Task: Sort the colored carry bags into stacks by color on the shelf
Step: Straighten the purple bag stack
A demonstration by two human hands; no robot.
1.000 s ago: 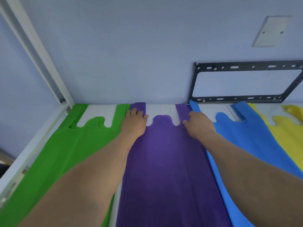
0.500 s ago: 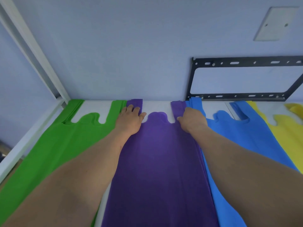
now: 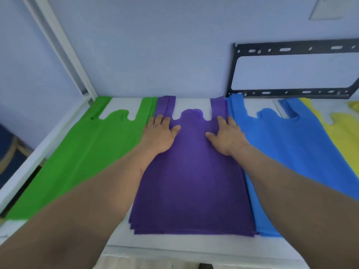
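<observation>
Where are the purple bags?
The purple bags lie flat mid-shelf in the head view, between the green bags and blue bags.

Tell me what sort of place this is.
Probably a storeroom or a shop's back room, though I can't be sure: a white metal shelf against a plain wall, flat stacks of carry bags sorted by color, and an empty black wall bracket.
</observation>
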